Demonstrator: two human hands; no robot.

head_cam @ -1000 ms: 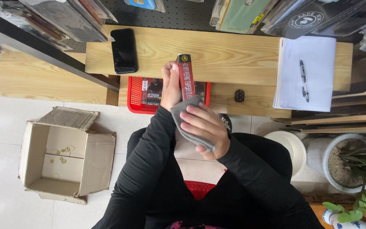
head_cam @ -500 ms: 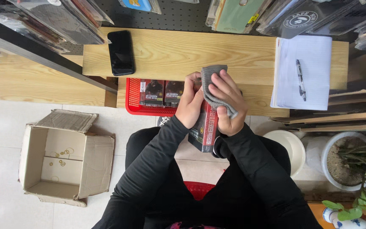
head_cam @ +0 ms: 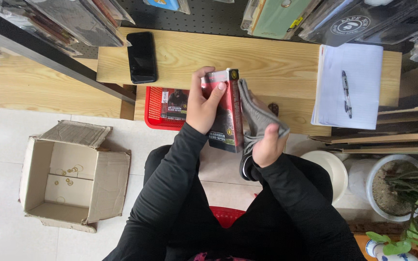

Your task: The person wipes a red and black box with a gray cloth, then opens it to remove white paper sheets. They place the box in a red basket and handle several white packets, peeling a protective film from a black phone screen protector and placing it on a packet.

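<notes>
My left hand (head_cam: 203,102) grips a flat red and black box (head_cam: 227,116) by its upper end, holding it upright over my lap. My right hand (head_cam: 270,143) holds a grey cloth (head_cam: 257,116) pressed against the right side of the box. Both sleeves are black. Behind the hands sits a red basket (head_cam: 154,108) with similar boxes inside, tucked under the wooden table (head_cam: 262,63).
A black phone (head_cam: 141,57) lies on the table's left part. A stack of white paper (head_cam: 349,87) with a pen (head_cam: 346,93) lies at its right. An open cardboard box (head_cam: 68,176) stands on the floor at left. A white bucket (head_cam: 329,170) and a potted plant (head_cam: 402,193) stand at right.
The box has been turned from lying flat toward the table to upright. The cloth moved from the box's top to its right side.
</notes>
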